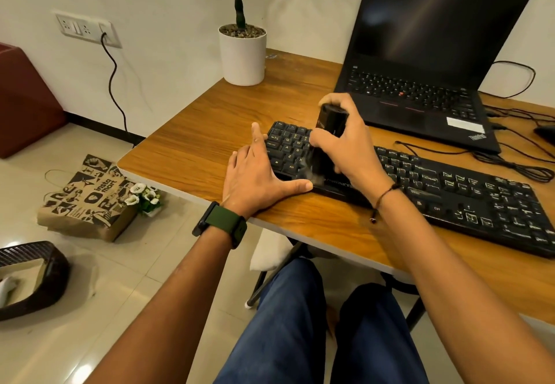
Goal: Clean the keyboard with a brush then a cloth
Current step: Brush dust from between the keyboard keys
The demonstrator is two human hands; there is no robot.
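A long black keyboard (450,185) lies across the wooden desk (210,125). My right hand (351,146) grips a stubby black brush (329,125) upright over the keyboard's left part; its bristles (315,173) are blurred against the front edge near the Alt key. My left hand (255,176) lies flat on the desk at the keyboard's left end, fingers spread, with the thumb along the front edge. No cloth is in view.
An open black laptop (420,68) stands behind the keyboard with cables (510,158) to its right. A white plant pot (242,53) sits at the desk's back corner. On the floor are a paper bag (87,200), small flowers (144,196) and a dark basket (33,275).
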